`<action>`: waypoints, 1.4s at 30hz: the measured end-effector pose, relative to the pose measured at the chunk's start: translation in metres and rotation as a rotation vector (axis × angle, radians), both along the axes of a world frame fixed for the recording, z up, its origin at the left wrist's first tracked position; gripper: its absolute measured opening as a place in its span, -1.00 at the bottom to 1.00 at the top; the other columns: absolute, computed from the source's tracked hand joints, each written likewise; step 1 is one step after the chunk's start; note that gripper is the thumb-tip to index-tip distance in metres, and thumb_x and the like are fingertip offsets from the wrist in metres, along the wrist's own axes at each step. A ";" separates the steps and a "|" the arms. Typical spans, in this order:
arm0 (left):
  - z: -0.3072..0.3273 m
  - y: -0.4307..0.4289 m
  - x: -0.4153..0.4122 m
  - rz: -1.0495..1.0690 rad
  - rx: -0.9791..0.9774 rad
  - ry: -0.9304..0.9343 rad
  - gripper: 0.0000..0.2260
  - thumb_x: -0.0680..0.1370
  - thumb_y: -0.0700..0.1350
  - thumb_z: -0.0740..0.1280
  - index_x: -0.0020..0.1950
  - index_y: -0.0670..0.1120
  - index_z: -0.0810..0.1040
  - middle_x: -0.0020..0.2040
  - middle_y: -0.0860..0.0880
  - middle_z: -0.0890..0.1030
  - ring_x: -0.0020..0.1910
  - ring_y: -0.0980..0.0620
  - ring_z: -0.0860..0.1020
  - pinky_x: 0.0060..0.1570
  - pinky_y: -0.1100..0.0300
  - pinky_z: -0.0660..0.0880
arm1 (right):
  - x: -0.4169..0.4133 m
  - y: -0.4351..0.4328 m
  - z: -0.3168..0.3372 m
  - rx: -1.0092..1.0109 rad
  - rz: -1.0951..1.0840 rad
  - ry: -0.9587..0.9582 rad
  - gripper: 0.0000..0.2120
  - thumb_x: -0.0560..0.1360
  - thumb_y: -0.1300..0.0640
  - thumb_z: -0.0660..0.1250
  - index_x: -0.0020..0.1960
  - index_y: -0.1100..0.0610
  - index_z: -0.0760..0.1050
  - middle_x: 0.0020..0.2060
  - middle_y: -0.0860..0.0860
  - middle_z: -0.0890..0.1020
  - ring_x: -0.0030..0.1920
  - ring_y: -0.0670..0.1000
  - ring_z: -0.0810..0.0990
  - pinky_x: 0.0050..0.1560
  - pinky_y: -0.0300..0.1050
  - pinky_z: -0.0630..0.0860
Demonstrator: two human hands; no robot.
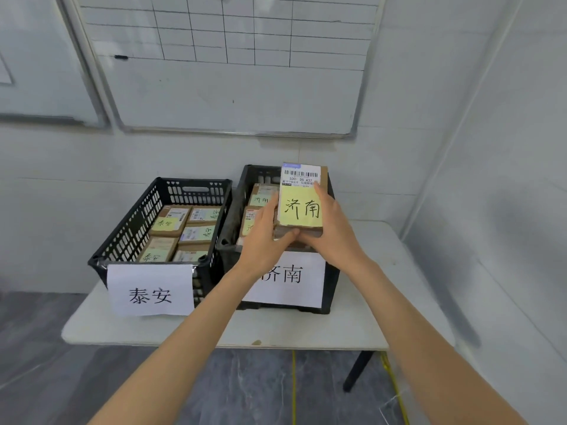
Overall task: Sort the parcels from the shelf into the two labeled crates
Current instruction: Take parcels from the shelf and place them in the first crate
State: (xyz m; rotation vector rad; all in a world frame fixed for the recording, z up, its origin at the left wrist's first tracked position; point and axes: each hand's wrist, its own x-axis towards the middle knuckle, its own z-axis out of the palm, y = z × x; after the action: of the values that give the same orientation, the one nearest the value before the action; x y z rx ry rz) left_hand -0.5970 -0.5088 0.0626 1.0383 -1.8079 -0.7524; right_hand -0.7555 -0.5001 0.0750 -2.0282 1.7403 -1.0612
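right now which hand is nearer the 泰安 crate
Left. The left hand holds the parcel by its left edge, just right of the 泰安 crate. The right hand holds the parcel's right edge, farther off, over the 济南 crate.

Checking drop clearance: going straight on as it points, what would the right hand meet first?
Probably the far wall of the right crate, the parcel in the right hand leading; depth unclear.
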 end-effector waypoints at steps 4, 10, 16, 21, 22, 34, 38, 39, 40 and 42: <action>-0.012 -0.035 -0.017 0.042 0.018 -0.050 -0.35 0.55 -0.10 0.38 0.56 0.06 0.13 0.45 0.10 0.32 0.38 0.22 0.27 0.20 0.22 0.28 | -0.019 -0.035 -0.013 0.050 -0.007 0.026 -0.01 0.44 -0.06 0.49 0.61 -0.07 -0.14 0.50 0.08 0.22 0.43 0.12 0.29 0.35 0.20 0.39; -0.022 -0.086 -0.031 0.013 0.031 -0.100 -0.37 0.55 -0.09 0.38 0.54 0.01 0.16 0.46 0.03 0.33 0.35 0.21 0.31 0.26 0.17 0.42 | -0.037 -0.087 -0.025 0.126 -0.011 0.074 -0.03 0.47 -0.01 0.46 0.61 -0.09 -0.16 0.48 0.09 0.22 0.42 0.11 0.32 0.31 0.19 0.46; -0.026 -0.138 -0.021 -0.028 0.101 -0.189 -0.38 0.54 -0.07 0.38 0.54 0.01 0.19 0.40 0.05 0.43 0.32 0.12 0.42 0.28 -0.03 0.46 | -0.043 -0.136 -0.032 0.215 0.070 0.136 -0.04 0.53 0.05 0.40 0.60 -0.07 -0.27 0.54 0.10 0.13 0.48 0.11 0.24 0.40 0.18 0.36; -0.027 -0.177 0.000 -0.049 0.165 -0.346 -0.45 0.55 0.13 0.33 0.50 0.12 0.24 0.27 0.13 0.51 0.21 0.11 0.50 0.25 -0.06 0.46 | -0.046 -0.163 -0.043 0.291 0.124 0.160 -0.05 0.55 0.08 0.38 0.59 -0.05 -0.30 0.55 0.10 0.09 0.49 0.10 0.23 0.43 0.14 0.32; -0.028 -0.183 0.002 -0.034 0.171 -0.340 -0.48 0.56 0.14 0.31 0.48 0.12 0.26 0.25 0.13 0.53 0.20 0.12 0.51 0.24 -0.06 0.46 | -0.047 -0.167 -0.045 0.304 0.134 0.172 -0.05 0.55 0.08 0.37 0.59 -0.05 -0.31 0.55 0.11 0.09 0.49 0.10 0.23 0.44 0.14 0.32; -0.042 -0.226 -0.002 0.167 0.150 -0.321 -0.57 0.59 -0.01 0.30 0.44 -0.01 0.33 0.31 0.04 0.51 0.29 0.01 0.46 0.25 -0.08 0.44 | -0.085 -0.200 -0.057 0.578 0.430 0.228 0.05 0.51 0.29 0.40 0.56 -0.15 -0.35 0.52 0.03 0.14 0.48 0.02 0.24 0.43 0.07 0.36; -0.043 -0.236 -0.005 0.189 0.184 -0.344 -0.54 0.58 0.02 0.30 0.47 0.00 0.31 0.30 0.04 0.52 0.25 0.02 0.49 0.28 -0.06 0.40 | -0.105 -0.208 -0.063 0.651 0.542 0.302 0.06 0.50 0.30 0.41 0.55 -0.24 -0.32 0.49 -0.03 0.20 0.47 -0.01 0.27 0.42 0.06 0.38; -0.043 -0.238 -0.006 0.196 0.189 -0.356 -0.53 0.59 0.02 0.30 0.47 0.00 0.30 0.31 0.04 0.52 0.21 0.02 0.51 0.27 -0.07 0.39 | -0.109 -0.210 -0.064 0.665 0.573 0.325 0.07 0.50 0.30 0.41 0.54 -0.26 -0.32 0.49 -0.04 0.21 0.47 -0.02 0.29 0.40 0.06 0.40; -0.044 -0.241 -0.007 0.204 0.192 -0.366 -0.53 0.59 0.02 0.29 0.48 0.00 0.29 0.31 0.03 0.52 0.17 0.03 0.52 0.27 -0.08 0.39 | -0.112 -0.212 -0.065 0.673 0.604 0.350 0.07 0.50 0.30 0.42 0.54 -0.27 -0.32 0.48 -0.06 0.22 0.46 -0.03 0.29 0.40 0.06 0.41; -0.044 -0.245 -0.008 0.220 0.196 -0.378 -0.53 0.60 0.02 0.28 0.48 0.01 0.28 0.32 0.04 0.52 0.16 0.04 0.52 0.28 -0.07 0.38 | -0.119 -0.216 -0.067 0.684 0.667 0.379 0.08 0.49 0.31 0.43 0.54 -0.27 -0.30 0.49 -0.09 0.22 0.46 -0.07 0.30 0.39 0.05 0.42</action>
State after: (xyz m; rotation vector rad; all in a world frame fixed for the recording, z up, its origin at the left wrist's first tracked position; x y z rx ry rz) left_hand -0.6054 -0.7543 0.0183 1.5665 -1.9150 -0.6377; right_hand -0.8745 -0.7163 0.0082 -2.1297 1.1464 0.1219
